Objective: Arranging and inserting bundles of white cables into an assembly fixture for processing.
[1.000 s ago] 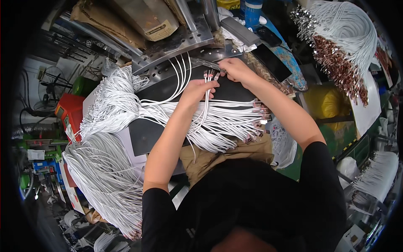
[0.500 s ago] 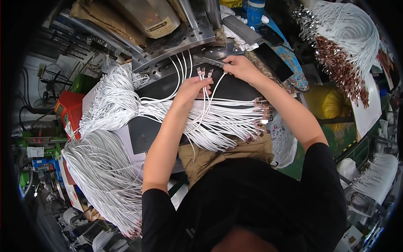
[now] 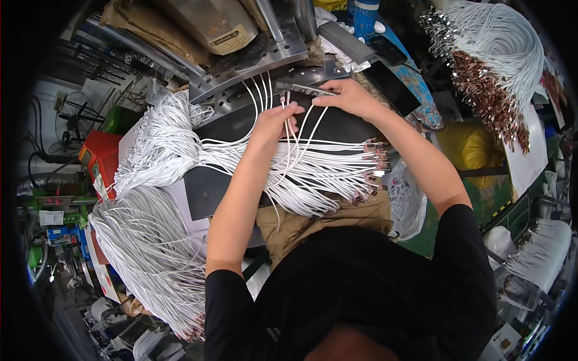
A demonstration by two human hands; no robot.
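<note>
My left hand [image 3: 278, 123] is closed around a couple of white cables [image 3: 288, 141], and their small metal-and-pinkish connectors [image 3: 284, 97] stick up above the fingers. To its right, my right hand [image 3: 349, 98] pinches two more white cables [image 3: 315, 123] close to their upper ends. Those ends are hidden by the fingers. Its fingertips are at a slotted metal strip [image 3: 308, 90], and whether they grip the strip too I cannot tell. Below both hands a thick bundle of white cables [image 3: 313, 162] lies across the black work surface [image 3: 201, 195], connector ends pointing right.
A steel press frame [image 3: 253, 69] rises beyond my hands, with several cables running into it. More white cable bundles [image 3: 147, 240] hang at left. On the right are a phone [image 3: 391, 89], a blue bottle [image 3: 366, 18], a yellow bag [image 3: 472, 147] and a hanging cable bundle [image 3: 500, 48].
One cable has passed from my left hand to my right, which now holds two instead of one. Fewer connectors show above my left fingers, and that hand has shifted slightly left.
</note>
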